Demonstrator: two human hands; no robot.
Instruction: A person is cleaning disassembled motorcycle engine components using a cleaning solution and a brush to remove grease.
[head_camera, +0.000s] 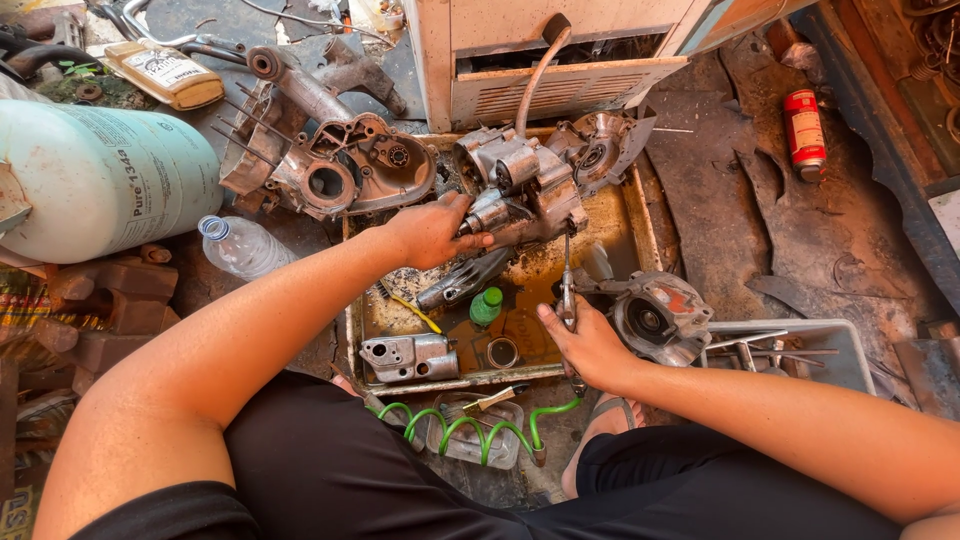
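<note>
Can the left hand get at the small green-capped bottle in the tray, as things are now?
Probably yes. The left hand grips the engine part just above the tray. The green-capped bottle stands a little below it, top uncovered, nothing across the way. The hand would have to release the part first.

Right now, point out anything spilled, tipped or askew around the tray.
The metal tray holds a brownish oily puddle under the engine casing that the left hand grips. A clear plastic bottle lies on its side beside the tray, as does a red spray can further right.
</note>
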